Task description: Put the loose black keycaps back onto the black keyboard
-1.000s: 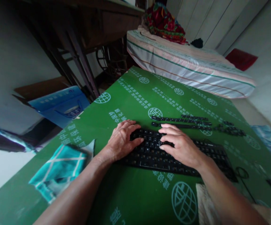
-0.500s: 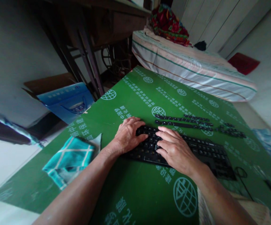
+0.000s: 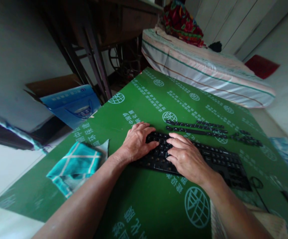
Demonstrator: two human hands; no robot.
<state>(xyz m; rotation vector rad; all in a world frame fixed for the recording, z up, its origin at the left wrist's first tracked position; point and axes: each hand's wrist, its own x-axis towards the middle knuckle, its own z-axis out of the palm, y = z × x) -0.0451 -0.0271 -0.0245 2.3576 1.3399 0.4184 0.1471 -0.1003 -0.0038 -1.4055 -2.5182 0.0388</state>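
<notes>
A black computer keyboard [image 3: 210,158] lies on a green table, some of its left part without keycaps. Around its left end my left hand [image 3: 139,141] is closed, fingers at the far edge and thumb across the keys. My right hand [image 3: 186,156] lies over the left-middle keys, fingers stretched and a little apart, fingertips touching them. No object shows in it, though the palm side is hidden. Behind the keyboard, loose black keycaps [image 3: 196,130] stand in rows, with a looser cluster of keycaps [image 3: 247,138] to the right.
Left of my arm lies a folded turquoise checked cloth [image 3: 77,166] on the green table [image 3: 144,99]. The keyboard cable [image 3: 256,182] curls at the right. Beyond the table are a bed [image 3: 203,73], a blue box [image 3: 71,104] and a dark sewing-machine stand [image 3: 94,59].
Both hands stay in nearly the same place on the keyboard. The whole view has shifted slightly.
</notes>
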